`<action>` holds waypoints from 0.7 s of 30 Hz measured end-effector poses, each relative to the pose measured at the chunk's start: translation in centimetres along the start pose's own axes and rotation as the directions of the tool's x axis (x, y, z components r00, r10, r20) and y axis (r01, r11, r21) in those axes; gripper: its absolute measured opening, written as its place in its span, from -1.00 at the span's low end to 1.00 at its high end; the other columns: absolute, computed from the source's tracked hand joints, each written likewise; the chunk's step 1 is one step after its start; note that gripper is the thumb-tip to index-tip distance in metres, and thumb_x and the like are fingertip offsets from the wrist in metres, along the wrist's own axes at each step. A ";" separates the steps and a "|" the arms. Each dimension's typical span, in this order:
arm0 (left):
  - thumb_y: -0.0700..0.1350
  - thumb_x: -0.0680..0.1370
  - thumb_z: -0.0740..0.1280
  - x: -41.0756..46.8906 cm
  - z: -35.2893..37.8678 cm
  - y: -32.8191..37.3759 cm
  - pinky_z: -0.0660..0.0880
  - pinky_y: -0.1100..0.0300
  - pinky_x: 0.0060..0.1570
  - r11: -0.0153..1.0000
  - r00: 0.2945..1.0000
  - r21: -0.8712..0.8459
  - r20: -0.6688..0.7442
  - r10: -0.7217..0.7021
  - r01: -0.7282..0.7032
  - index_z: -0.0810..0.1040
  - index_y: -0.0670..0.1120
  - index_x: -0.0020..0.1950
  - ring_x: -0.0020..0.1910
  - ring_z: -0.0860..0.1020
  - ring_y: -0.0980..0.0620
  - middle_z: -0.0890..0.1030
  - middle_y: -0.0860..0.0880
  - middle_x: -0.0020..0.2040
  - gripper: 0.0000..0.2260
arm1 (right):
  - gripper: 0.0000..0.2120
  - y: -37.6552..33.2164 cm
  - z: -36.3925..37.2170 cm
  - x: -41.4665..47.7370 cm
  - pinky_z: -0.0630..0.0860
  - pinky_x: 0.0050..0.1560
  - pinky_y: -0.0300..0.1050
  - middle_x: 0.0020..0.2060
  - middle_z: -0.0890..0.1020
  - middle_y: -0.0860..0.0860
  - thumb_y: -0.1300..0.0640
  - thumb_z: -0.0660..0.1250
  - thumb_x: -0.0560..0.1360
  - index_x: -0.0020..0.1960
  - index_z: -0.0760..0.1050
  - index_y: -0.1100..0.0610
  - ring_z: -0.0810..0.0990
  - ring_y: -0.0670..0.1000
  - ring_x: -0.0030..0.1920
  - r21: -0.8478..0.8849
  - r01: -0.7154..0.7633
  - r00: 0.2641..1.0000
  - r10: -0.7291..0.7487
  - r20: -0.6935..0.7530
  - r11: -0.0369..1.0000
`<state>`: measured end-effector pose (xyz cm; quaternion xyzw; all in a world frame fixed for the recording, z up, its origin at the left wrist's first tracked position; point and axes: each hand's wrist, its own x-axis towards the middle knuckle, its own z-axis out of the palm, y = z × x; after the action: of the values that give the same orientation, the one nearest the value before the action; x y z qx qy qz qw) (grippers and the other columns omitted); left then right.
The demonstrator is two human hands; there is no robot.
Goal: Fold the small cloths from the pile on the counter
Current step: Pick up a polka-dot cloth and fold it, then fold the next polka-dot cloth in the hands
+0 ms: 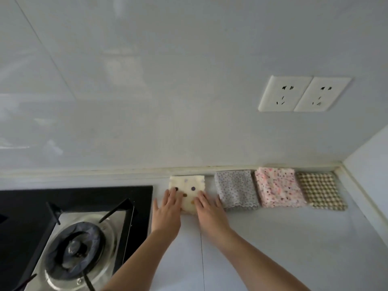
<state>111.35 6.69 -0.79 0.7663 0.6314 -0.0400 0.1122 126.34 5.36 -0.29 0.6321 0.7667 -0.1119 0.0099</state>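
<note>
I am pressing both hands flat on the cream spotted cloth (190, 185), which is lying folded on the surface (273, 238) close to the back wall. My left hand (167, 208) is covering its near left corner and my right hand (210, 211) its near right corner. The fingers of both are straight and spread, gripping nothing, and a strip of cloth is showing between them.

The cloth is lying directly ahead of me, between my two wrists, so neither hand is nearer. It is looking close to square (I cannot tell which side is longer, since my hands are hiding its near edge).

To its right, a grey dotted cloth (236, 189), a pink speckled cloth (278, 187) and a brown checked cloth (320, 191) are sitting folded in a row along the wall. A narrow gap is separating the cream one from the grey one. My right hand is lying on that side, just beside the grey cloth's near corner.

The stove (63, 206) is sitting just to the left of my left hand. No unfolded pile is showing, so I am judging the folding nearly done.
</note>
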 end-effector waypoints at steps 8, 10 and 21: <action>-0.07 0.65 0.07 -1.1 -1.5 -0.7 -0.05 -0.13 0.51 0.997 0.998 -0.076 0.053 -0.027 0.031 -0.09 0.01 0.58 0.56 -0.19 -0.09 -0.16 -0.07 0.59 -0.47 | -0.41 -0.7 -1.2 -0.4 -0.15 0.52 0.21 0.59 -0.07 0.06 0.16 0.12 0.61 0.58 -0.02 0.14 -0.13 0.07 0.58 0.032 -0.047 0.993 0.043 0.110 0.998; -0.05 0.65 0.09 -3.6 -2.4 -1.2 -0.05 -0.06 0.51 0.979 0.999 -0.202 0.012 -0.036 0.038 -0.01 0.00 0.57 0.57 -0.15 -0.03 -0.08 -0.04 0.60 -0.49 | -0.42 -1.3 -1.6 -1.7 -0.15 0.54 0.18 0.59 -0.07 0.05 0.16 0.10 0.62 0.58 -0.01 0.11 -0.12 0.06 0.58 0.102 -0.051 0.996 0.043 0.084 0.994; -0.11 0.57 0.31 -21.7 -5.7 -10.9 0.37 0.11 0.32 0.850 0.937 -0.504 -0.347 -0.041 -0.149 0.50 -0.05 0.27 0.35 0.38 0.08 0.47 0.06 0.30 -0.72 | -0.51 -15.2 -3.7 -13.1 0.05 0.36 -0.48 0.47 0.29 -0.01 0.24 0.22 0.59 0.50 0.24 0.11 0.23 -0.09 0.48 0.604 0.009 0.987 0.089 -0.133 0.797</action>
<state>95.89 -10.92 7.84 0.7192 0.6059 0.2713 0.2051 114.69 -9.33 7.80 0.6252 0.6763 -0.3001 -0.2485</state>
